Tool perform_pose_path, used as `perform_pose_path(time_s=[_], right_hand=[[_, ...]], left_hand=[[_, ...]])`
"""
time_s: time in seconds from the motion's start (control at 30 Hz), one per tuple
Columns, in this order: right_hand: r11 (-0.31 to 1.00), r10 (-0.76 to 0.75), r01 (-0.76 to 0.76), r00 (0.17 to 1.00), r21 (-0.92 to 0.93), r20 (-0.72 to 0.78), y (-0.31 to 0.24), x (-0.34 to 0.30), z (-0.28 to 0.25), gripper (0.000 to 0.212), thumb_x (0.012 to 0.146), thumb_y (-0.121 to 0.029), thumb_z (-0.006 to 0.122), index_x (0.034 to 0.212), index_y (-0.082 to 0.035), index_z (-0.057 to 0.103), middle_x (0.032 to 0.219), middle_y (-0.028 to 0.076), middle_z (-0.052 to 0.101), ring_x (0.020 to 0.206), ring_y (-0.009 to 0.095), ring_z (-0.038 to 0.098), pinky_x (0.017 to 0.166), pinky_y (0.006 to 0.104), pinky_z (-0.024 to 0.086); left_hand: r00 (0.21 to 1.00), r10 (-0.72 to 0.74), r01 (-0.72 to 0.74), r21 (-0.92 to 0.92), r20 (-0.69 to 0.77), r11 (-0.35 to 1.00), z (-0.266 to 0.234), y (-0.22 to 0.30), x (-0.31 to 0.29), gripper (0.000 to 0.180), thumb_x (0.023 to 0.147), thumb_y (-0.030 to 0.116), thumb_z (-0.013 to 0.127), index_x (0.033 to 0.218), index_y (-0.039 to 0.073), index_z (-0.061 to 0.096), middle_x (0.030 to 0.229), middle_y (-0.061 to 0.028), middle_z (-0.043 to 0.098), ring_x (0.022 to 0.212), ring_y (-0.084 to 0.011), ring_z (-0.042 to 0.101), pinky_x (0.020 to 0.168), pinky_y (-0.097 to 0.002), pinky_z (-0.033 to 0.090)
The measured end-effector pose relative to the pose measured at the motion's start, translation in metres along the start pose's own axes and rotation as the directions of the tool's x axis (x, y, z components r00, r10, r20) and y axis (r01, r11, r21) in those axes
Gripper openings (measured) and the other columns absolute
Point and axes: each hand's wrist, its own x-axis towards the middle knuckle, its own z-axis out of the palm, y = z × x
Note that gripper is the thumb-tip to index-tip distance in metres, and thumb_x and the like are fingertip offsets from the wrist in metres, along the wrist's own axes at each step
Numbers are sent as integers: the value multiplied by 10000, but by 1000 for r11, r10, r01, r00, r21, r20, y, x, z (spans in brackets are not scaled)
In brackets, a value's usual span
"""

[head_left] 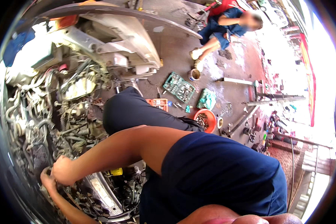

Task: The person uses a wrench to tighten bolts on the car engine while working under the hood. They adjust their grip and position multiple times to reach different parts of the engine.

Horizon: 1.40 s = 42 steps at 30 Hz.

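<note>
Both my arms reach left into an open engine bay crowded with hoses, wiring and metal parts. My right hand is closed like a fist low among the engine hoses. Right against it, my left hand has its fingers curled in toward the same spot. Whatever the fingers grip is hidden and too small to make out. A pale metal crossmember runs close to my forearms. Beside it sits a yellow part.
On the floor lie an open green socket set case, an orange tool case, a green bag and an orange bucket of metal parts. A tin can stands nearby. Farther back sits another person in blue.
</note>
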Motion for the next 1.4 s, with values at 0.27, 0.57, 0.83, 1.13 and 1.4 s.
perform_pose_path(time_s=[0.27, 0.57, 0.83, 1.13, 1.4], right_hand=[[987, -131, 102, 955, -122, -265, -9, -8, -7, 556, 849, -256, 744, 1256, 82, 572, 981, 168, 711, 869, 352, 730, 750, 481, 559], [992, 120, -111, 978, -64, 172, -38, -22, -68, 456, 999, -230, 633, 1370, -7, 494, 1116, 216, 740, 998, 328, 754, 767, 485, 599], [999, 33, -39, 976, -27, -216, -16, -20, -25, 451, 1054, -434, 578, 894, -20, 659, 723, 198, 717, 630, 390, 722, 622, 535, 580], [996, 56, -58, 998, -62, -42, -22, -19, -40, 241, 986, -183, 579, 1143, 1, 572, 924, 197, 764, 829, 391, 769, 691, 506, 604], [977, 144, -163, 980, 138, 141, -34, -15, -65, 546, 943, -400, 737, 1254, 45, 676, 918, 157, 756, 884, 304, 760, 771, 440, 585]], left_hand=[[990, 9, 2, 79, -144, 997, -14, -11, -15, 285, 812, 185, 796, 1027, -2, 786, 1032, -226, 764, 968, -403, 734, 859, -429, 563], [984, -46, 100, 320, -172, 942, -30, 17, -34, 432, 819, 333, 842, 1125, 35, 773, 1174, -209, 744, 1117, -374, 695, 959, -471, 548], [965, -223, 255, 297, -138, 920, -38, 80, -39, 340, 867, 361, 813, 1170, 206, 803, 1117, -150, 780, 1079, -355, 734, 938, -463, 574], [990, -29, 78, 358, -140, 930, -40, 51, -25, 345, 847, 389, 792, 1094, 148, 805, 1061, -167, 772, 1009, -383, 726, 877, -488, 576], [978, 50, 3, 255, -202, 967, -35, 42, -37, 312, 803, 222, 862, 1007, -1, 783, 1040, -227, 762, 963, -420, 719, 870, -464, 565]])
